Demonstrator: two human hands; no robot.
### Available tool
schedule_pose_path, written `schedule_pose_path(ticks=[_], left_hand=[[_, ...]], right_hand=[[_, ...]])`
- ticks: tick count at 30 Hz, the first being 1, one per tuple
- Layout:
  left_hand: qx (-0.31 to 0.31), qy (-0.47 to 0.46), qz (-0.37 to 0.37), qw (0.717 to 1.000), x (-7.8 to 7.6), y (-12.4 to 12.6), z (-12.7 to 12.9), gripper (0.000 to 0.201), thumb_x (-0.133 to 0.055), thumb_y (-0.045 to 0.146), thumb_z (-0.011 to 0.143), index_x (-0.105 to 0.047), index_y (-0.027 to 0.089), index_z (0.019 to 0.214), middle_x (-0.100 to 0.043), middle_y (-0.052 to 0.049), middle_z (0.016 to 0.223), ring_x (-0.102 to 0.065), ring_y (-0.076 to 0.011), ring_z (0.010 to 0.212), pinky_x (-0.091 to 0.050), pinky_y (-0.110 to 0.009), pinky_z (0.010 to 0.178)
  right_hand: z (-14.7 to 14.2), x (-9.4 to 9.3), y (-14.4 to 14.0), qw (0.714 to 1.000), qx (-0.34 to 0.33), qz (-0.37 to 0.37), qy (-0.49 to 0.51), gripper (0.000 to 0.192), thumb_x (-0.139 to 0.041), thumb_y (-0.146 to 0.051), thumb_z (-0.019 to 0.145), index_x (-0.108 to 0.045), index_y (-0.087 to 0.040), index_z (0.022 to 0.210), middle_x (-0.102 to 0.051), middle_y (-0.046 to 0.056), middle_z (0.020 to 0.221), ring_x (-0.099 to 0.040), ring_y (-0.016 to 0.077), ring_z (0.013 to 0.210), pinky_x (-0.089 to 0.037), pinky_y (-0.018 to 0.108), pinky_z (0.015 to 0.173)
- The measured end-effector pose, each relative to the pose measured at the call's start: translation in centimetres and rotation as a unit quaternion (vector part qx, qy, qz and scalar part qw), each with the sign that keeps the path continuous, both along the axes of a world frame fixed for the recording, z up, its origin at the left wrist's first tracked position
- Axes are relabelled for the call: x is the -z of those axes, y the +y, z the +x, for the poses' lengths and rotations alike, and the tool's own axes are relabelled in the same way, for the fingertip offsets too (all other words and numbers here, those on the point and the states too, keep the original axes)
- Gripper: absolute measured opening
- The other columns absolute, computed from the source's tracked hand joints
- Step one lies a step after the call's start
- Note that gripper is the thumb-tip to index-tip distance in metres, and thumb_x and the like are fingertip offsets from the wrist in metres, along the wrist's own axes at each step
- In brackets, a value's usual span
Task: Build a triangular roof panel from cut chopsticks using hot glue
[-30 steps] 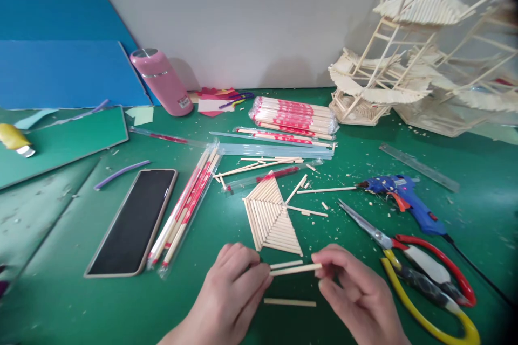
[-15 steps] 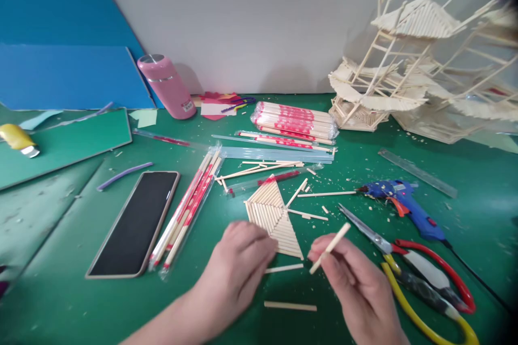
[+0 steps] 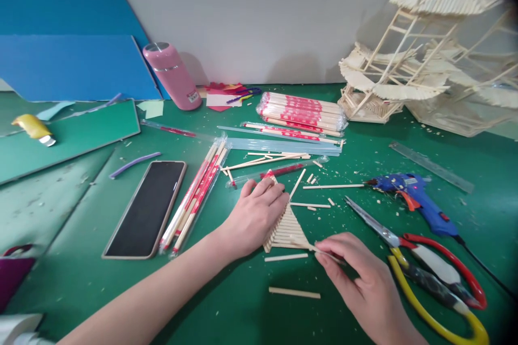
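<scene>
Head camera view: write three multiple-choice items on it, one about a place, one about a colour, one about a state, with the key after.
1. Where does the left hand rest?
A. on the phone
B. on the triangular stick panel
C. on the ruler

2. What colour is the glue gun?
A. blue
B. pink
C. yellow

3. How is the right hand placed?
A. flat and open on the table
B. gripping the scissors
C. pinching a thin stick at the panel's lower right corner

Key: 1 B, the palm and fingers cover the panel's upper left part. 2 A, its body is blue with an orange trigger. 3 C, thumb and fingers close on the stick beside the panel, while the scissors lie apart.
</scene>
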State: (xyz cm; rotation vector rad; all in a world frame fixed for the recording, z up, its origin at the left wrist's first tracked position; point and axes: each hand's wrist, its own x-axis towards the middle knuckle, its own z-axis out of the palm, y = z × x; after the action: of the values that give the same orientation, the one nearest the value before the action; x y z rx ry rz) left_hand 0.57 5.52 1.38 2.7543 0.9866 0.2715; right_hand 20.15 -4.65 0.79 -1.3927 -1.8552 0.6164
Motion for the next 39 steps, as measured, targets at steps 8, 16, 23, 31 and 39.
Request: schedule_pose_path(ticks=[8, 16, 23, 31, 39], left_hand=[[-0.033, -0.03, 0.007, 0.999, 0.6, -1.1, -0.6, 0.029, -0.035, 0.018, 0.091, -0.048, 0.016, 0.118, -0.05, -0.01, 0.126, -0.038, -0.0275, 0.118, -0.029, -0.044, 0.088], [-0.019, -0.037, -0.013, 0.999, 0.5, -1.5, -1.9, 0.031, -0.036, 0.024, 0.092, -0.046, 0.018, 0.121, -0.046, -0.009, 0.131, -0.032, -0.0241, 0.125, -0.025, -0.044, 0.095], [-0.033, -0.021, 0.018, 0.999, 1.2, -1.1, -1.6, 0.032, -0.034, 0.024, 0.092, -0.047, 0.015, 0.121, -0.045, -0.011, 0.132, -0.033, -0.0264, 0.125, -0.029, -0.046, 0.094], [-0.018, -0.041, 0.019, 0.999, 1.2, -1.2, -1.7, 0.032, -0.037, 0.022, 0.091, -0.047, 0.013, 0.12, -0.046, -0.012, 0.129, -0.032, -0.0266, 0.125, -0.033, -0.044, 0.094], [-0.015, -0.034, 0.008, 0.999, 1.2, -1.2, -1.7, 0.031, -0.036, 0.022, 0.091, -0.048, 0.016, 0.119, -0.044, -0.013, 0.13, -0.03, -0.0279, 0.125, -0.035, -0.046, 0.093]], right_hand=[[-0.4, 0.2, 0.5, 0.989, -0.064, 0.036, -0.126, 0.015, -0.053, -0.013, 0.081, -0.061, -0.022, 0.089, -0.054, 0.003, 0.074, -0.052, 0.0133, 0.064, -0.044, 0.026, 0.054], [-0.7, 1.0, 0.9, 0.985, -0.08, 0.044, -0.145, 0.017, -0.053, -0.015, 0.082, -0.063, -0.024, 0.092, -0.058, 0.003, 0.075, -0.053, 0.0139, 0.066, -0.043, 0.026, 0.055], [-0.9, 0.8, 1.0, 0.983, -0.079, 0.041, -0.159, 0.015, -0.053, -0.014, 0.082, -0.063, -0.023, 0.089, -0.057, 0.003, 0.075, -0.051, 0.0139, 0.066, -0.043, 0.027, 0.056], [-0.8, 0.3, 1.5, 0.983, -0.08, 0.05, -0.159, 0.015, -0.054, -0.012, 0.081, -0.063, -0.022, 0.089, -0.057, 0.003, 0.075, -0.049, 0.0135, 0.067, -0.043, 0.027, 0.056], [-1.0, 0.4, 1.7, 0.984, -0.076, 0.046, -0.156, 0.014, -0.055, -0.011, 0.08, -0.062, -0.022, 0.086, -0.057, 0.003, 0.074, -0.049, 0.014, 0.067, -0.04, 0.027, 0.057]])
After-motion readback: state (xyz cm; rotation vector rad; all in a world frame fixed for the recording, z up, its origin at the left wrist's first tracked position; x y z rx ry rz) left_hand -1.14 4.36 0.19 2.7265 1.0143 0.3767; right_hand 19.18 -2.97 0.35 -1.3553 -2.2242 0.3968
